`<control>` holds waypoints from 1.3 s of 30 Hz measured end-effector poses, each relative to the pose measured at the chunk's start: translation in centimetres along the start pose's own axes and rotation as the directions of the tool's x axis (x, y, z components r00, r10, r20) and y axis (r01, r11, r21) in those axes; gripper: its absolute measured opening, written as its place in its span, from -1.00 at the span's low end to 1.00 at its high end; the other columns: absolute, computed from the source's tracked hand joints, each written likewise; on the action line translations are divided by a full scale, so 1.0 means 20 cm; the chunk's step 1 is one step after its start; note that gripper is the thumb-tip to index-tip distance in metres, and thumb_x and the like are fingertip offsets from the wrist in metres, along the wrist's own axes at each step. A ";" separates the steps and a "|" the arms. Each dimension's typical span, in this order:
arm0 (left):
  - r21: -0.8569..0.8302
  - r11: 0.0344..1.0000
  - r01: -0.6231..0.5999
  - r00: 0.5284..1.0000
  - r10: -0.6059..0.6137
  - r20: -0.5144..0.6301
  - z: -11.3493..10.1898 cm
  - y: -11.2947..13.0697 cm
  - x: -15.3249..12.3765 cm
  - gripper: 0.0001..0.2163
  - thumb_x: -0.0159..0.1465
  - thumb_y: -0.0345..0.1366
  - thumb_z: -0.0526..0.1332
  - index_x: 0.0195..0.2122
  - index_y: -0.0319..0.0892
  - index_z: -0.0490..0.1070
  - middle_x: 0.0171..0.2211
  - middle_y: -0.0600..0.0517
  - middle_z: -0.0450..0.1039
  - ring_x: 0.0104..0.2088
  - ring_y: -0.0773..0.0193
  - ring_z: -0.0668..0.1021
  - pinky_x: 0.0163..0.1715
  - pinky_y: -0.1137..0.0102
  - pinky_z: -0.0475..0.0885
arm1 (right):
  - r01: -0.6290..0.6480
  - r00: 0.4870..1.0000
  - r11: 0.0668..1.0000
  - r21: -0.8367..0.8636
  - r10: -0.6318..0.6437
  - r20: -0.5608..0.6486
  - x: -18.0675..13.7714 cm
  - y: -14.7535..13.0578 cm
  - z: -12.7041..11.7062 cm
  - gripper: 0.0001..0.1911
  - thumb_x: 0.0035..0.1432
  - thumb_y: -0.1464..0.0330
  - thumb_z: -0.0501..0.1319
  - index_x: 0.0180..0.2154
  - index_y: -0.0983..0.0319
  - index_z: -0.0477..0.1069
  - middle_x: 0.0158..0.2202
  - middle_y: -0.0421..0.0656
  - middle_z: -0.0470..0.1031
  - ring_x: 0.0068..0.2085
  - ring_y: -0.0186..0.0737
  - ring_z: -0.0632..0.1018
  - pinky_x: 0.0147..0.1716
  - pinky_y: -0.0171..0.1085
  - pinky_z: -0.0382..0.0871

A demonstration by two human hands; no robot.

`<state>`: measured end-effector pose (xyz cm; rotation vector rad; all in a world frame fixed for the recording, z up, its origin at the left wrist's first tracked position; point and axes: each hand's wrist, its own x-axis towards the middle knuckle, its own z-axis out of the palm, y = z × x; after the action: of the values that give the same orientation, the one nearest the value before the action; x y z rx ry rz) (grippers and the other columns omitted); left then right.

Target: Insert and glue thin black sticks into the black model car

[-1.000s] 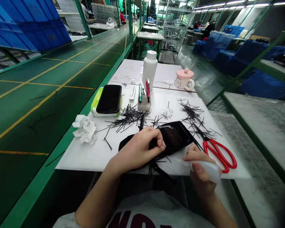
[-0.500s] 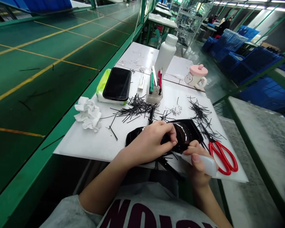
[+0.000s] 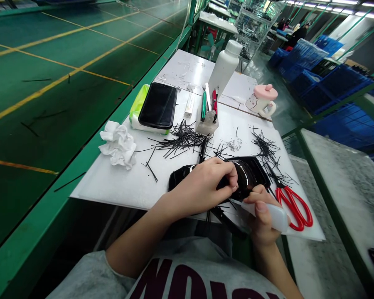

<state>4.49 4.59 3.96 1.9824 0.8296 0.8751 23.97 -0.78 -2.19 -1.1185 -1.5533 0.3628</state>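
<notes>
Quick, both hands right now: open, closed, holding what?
Left hand: curled over the glossy black piece; whether it grips anything can't be told.
Right hand: closed, holding the small translucent bottle.

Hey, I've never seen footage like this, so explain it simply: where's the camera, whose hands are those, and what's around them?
There's no machine here: these are a person's own bare hands, seen by a camera worn on their head, looking forward and down.

The right hand grips a translucent bottle, its narrow end pointing toward a glossy black piece. The left hand is at that piece, its fingertips curled together; whether they pinch something small, I can't tell.

On the white table lie loose black strips, red-handled scissors, crumpled white paper and a phone resting on a green-and-white pack. Farther back stand a white bottle and a pink-lidded mug.
</notes>
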 end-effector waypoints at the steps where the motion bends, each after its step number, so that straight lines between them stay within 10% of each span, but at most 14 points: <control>1: -0.001 1.000 0.001 1.000 -0.001 -0.001 0.00 0.00 0.00 -0.82 0.25 -0.53 0.21 -0.39 -0.12 0.28 -0.32 0.11 0.49 -0.12 0.23 0.48 -0.08 0.39 0.35 | -0.002 1.000 1.000 -0.001 0.002 -0.001 0.00 0.00 0.00 -0.69 0.29 0.19 0.14 -0.46 0.16 0.43 -0.55 -0.20 0.41 -0.47 -0.19 0.36 -0.37 -0.11 0.26; 39: -0.005 1.000 0.007 1.000 -0.007 0.015 0.00 0.00 0.00 -0.83 0.27 -0.52 0.20 -0.38 -0.13 0.27 -0.30 0.09 0.50 -0.11 0.24 0.47 -0.09 0.40 0.34 | 0.020 0.999 0.999 0.036 -0.019 -0.031 -0.01 0.01 0.00 -0.73 0.29 0.26 0.17 -0.45 0.17 0.46 -0.53 -0.19 0.43 -0.44 -0.18 0.38 -0.36 -0.12 0.24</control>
<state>4.44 4.57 3.88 1.9784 0.8248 0.8565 24.01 -0.72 -2.49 -1.0754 -1.5246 0.3575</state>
